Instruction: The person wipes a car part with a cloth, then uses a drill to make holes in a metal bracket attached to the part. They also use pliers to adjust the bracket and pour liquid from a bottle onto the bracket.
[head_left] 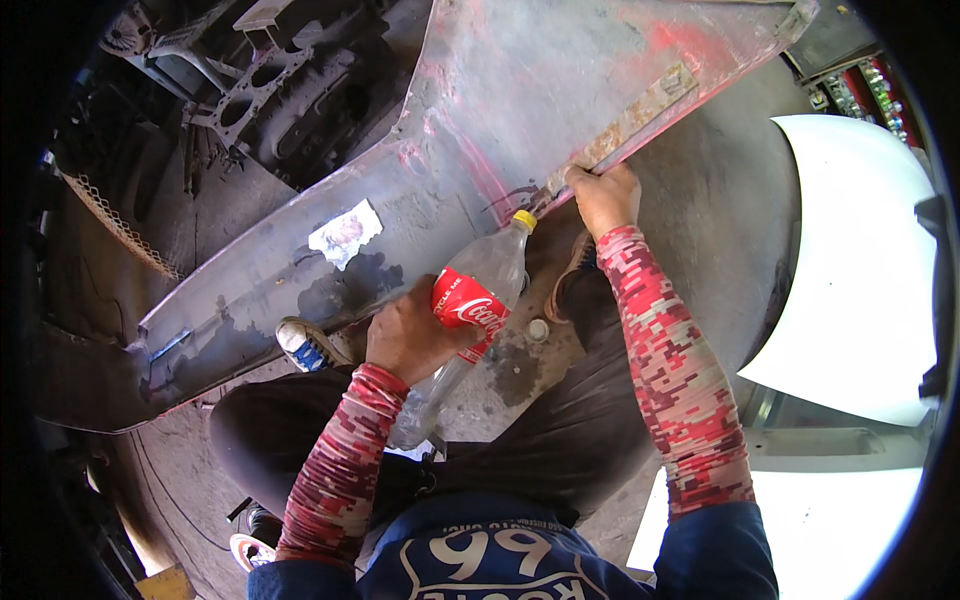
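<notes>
Two hands share the work over a large gray panel [400, 220], its surface streaked with pink and red, which spans the floor in front of a seated person. The left hand [408, 335] is wrapped around the middle of a clear plastic bottle [505, 258], covering part of its red label. The bottle tilts across the gap between the person's legs, its yellow cap [524, 220] pointing toward the panel's near edge. Just beyond the cap, the right hand [607, 197] rests with curled fingers at that edge, by the lower end of a rusty strip [640, 118]; what lies under the fingers is hidden, so whether they grasp anything cannot be told.

Dark patches and a torn white piece [346, 235] mark the panel's left half. A sneaker with blue laces [310, 345] stands close against its near side, and a small round pale object [538, 330] sits on the stained floor between the legs, near the bottle. Grimy engine parts [290, 100] crowd the upper left, beyond the panel, above a curved length of mesh [115, 225]. At right, a curved white panel [865, 270] bounds the space beside the right arm.
</notes>
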